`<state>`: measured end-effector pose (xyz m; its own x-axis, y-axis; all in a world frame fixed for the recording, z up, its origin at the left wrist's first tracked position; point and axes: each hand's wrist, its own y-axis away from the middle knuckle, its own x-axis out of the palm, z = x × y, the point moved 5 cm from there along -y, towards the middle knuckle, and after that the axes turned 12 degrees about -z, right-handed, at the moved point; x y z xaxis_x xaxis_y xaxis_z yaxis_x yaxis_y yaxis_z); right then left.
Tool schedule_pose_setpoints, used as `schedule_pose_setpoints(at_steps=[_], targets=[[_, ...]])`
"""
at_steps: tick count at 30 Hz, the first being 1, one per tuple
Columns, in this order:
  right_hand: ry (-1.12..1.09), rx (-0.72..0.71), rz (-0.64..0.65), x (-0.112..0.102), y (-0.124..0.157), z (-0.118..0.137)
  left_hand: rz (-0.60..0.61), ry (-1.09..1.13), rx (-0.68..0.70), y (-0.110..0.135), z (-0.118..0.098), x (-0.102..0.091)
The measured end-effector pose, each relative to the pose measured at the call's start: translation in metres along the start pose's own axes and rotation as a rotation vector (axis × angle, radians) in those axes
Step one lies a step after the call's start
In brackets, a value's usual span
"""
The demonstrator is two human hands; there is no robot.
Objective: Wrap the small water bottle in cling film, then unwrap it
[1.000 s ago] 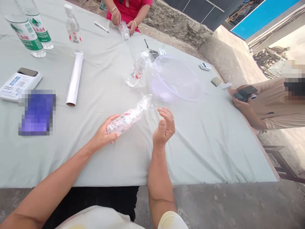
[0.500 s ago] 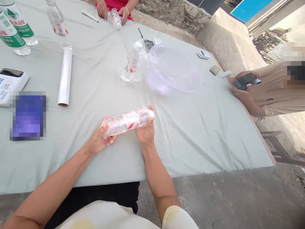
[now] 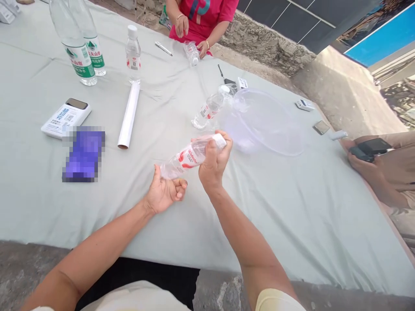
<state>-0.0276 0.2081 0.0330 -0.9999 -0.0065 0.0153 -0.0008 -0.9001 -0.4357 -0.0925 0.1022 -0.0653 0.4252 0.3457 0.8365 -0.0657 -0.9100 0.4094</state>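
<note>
My right hand (image 3: pixel 214 160) grips a clear plastic bottle (image 3: pixel 189 156) near its white-capped end. The bottle has a red and white label and clear film wrapped around it. It tilts up to the right above the pale green tablecloth (image 3: pixel 292 224). My left hand (image 3: pixel 164 193) is just below the bottle's other end, with its fingers loosely curled and its thumb raised beside the bottle. A second film-wrapped bottle (image 3: pixel 209 110) lies beyond my right hand, next to a clear plastic basin (image 3: pixel 262 123).
A film roll (image 3: pixel 129 115) lies to the left, among water bottles (image 3: pixel 78 47), a white box (image 3: pixel 65 119) and a blurred blue item (image 3: pixel 84 154). Across the table, a person in red (image 3: pixel 201 15) handles a small bottle. At right, other hands hold a black device (image 3: pixel 366 150).
My left hand has let go of the bottle and dropped lower left. My right hand now holds it alone and has tilted it. The whole view has also shifted.
</note>
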Motion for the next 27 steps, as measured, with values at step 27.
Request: schedule_pose_setpoints(at_steps=[27], targets=[[0.732,-0.440,-0.017,0.008,-0.224,0.009,-0.077,-0.106,-0.139,-0.007,0.006,-0.009]])
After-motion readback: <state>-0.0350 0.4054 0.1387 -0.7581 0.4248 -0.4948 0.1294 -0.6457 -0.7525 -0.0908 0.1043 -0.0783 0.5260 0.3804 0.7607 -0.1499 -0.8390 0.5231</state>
